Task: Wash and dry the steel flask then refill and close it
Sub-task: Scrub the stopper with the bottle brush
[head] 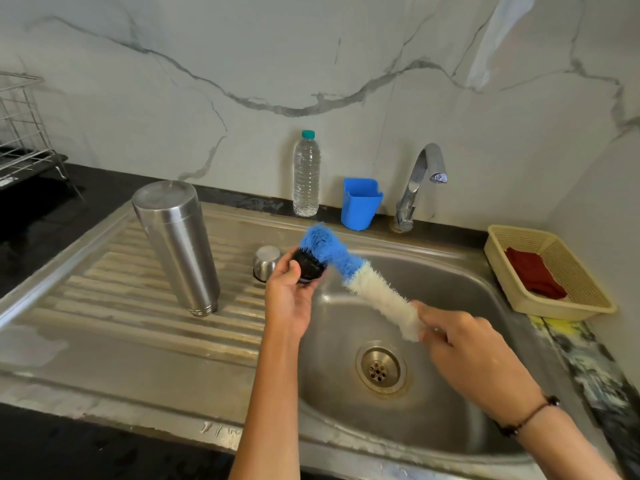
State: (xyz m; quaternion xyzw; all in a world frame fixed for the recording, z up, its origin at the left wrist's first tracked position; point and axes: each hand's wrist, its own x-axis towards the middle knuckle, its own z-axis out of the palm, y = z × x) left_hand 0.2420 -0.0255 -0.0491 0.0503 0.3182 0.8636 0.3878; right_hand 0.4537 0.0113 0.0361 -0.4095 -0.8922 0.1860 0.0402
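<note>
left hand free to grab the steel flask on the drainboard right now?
Probably not yet. The left hand grips a black stopper while the right hand scrubs it with the bottle brush. The flask stands inverted just beside it, path unobstructed, but the stopper must go down first.

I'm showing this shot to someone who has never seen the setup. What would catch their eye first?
Most likely the blue-and-white bottle brush over the sink basin, held by the right hand and scrubbing a small black cap held in the left hand. Next, the tall steel flask standing mouth-down on the ribbed drainboard at left. Behind, a bright blue cup stands beside the tap.
</note>
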